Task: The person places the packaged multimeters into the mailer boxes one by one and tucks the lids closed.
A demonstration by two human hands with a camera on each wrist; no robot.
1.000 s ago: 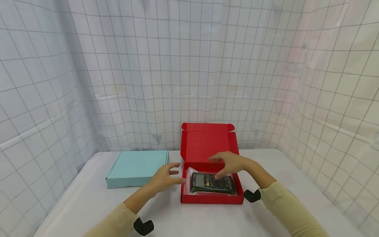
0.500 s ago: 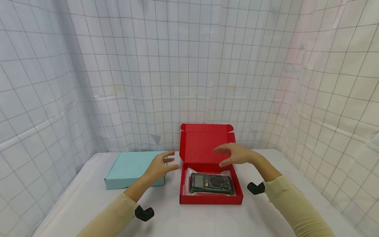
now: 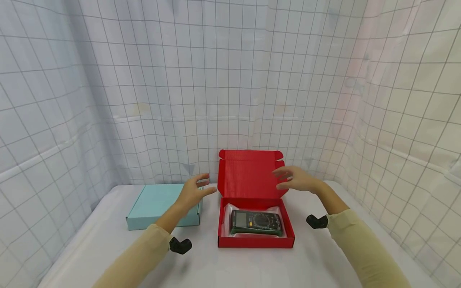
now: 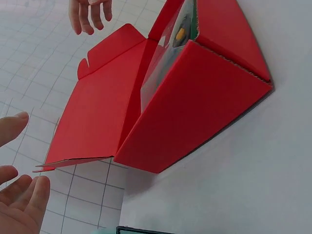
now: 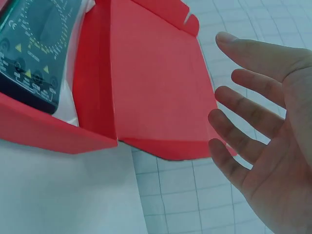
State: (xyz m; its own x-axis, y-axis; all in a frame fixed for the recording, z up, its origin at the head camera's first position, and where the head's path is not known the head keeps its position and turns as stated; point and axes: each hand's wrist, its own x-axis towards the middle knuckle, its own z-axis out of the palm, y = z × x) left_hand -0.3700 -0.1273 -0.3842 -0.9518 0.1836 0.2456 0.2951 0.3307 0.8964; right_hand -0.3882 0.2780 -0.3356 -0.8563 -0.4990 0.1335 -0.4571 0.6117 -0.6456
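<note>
A red cardboard box stands on the table with its lid raised at the back. Inside it lies a dark green multimeter in clear plastic wrap, dial and screen facing up. My left hand hovers left of the lid, fingers loosely bent and holding nothing. On the other side, my right hand is raised by the lid's right edge, overlapping it in the head view. Its spread fingers and bare palm show in the right wrist view.
A closed light-blue box lies to the left of the red one, partly behind my left arm. White table cloth covers the surface. A white grid-patterned curtain hangs behind and on both sides. Each wrist carries a small black device.
Both hands have risen away from the red box. The right one has moved up and right off the multimeter, the left one up and slightly left. Box and multimeter stay in place.
</note>
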